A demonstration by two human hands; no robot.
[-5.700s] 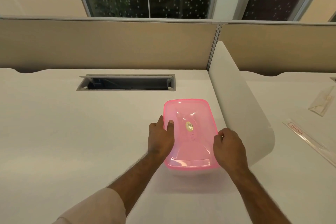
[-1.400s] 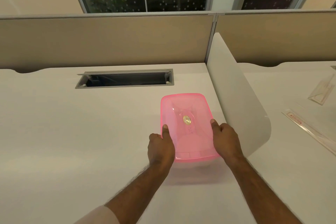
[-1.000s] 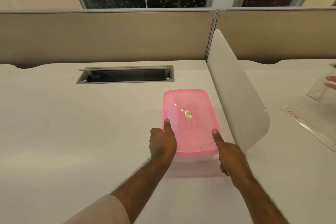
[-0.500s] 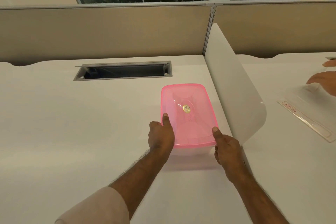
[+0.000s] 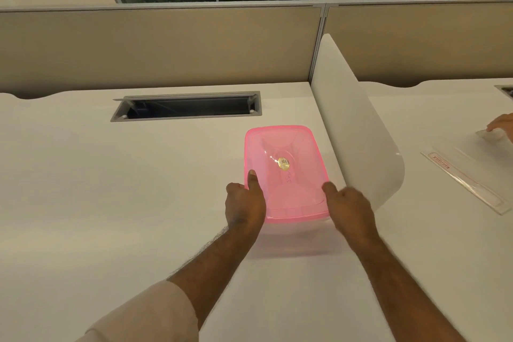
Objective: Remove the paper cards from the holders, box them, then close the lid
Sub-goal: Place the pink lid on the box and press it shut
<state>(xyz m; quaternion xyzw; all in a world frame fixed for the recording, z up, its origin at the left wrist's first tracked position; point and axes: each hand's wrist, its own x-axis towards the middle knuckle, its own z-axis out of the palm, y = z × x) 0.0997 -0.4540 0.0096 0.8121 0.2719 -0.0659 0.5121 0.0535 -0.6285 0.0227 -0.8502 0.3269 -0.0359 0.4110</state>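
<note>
A clear box [image 5: 298,226] with a translucent pink lid [image 5: 286,147] sits on the white desk [image 5: 111,189], close to the white divider. A small gold sticker marks the lid's middle. My left hand [image 5: 244,205] clasps the box's near left side, thumb pressed flat on the lid's left edge. At the near right corner, my right hand [image 5: 349,208] rests with curled fingers on the lid's rim. I cannot make out any paper cards through the lid.
A curved white divider [image 5: 355,125] stands just right of the box. Beyond it on the neighbouring desk lies a long clear acrylic holder [image 5: 469,178], and another person's hand [image 5: 502,125] touches a second one. An open cable slot [image 5: 186,105] is behind the box.
My hands slid from the lid's middle sides to its near corners and keep pressing there. The other person's hand came in at the far right.
</note>
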